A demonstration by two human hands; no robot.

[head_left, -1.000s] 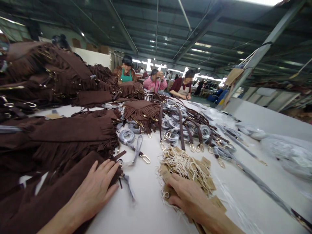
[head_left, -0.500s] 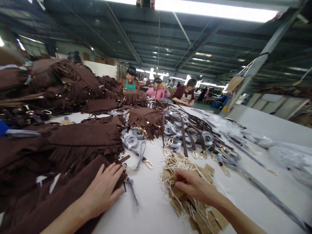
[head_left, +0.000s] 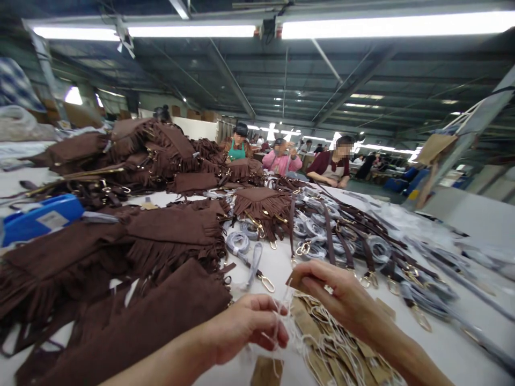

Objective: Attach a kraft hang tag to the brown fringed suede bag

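Note:
My right hand [head_left: 336, 292] pinches a brown paper hang tag [head_left: 296, 276] above a heap of similar tags [head_left: 322, 332] with white strings. White string [head_left: 286, 300] hangs from the pinched tag down toward my left hand [head_left: 255, 324]. That hand is closed, fingers curled, with strings running across and between them. A second tag [head_left: 267, 371] hangs or lies just below it; which of the two is unclear. Left of my hands, a dark brown suede bag [head_left: 148, 327] lies on the white table [head_left: 245, 348].
Fringed brown bags [head_left: 161, 142] are piled at the back left, near a blue box-like object [head_left: 44, 217]. Coiled, plastic-wrapped straps [head_left: 314, 230] with gold clips spread across the back right. Across the table several co-workers sit, one in a pink top [head_left: 281, 161].
My left hand has left the brown bag and come right to the strings. My right hand has lifted a tag off the heap. The view has swung left.

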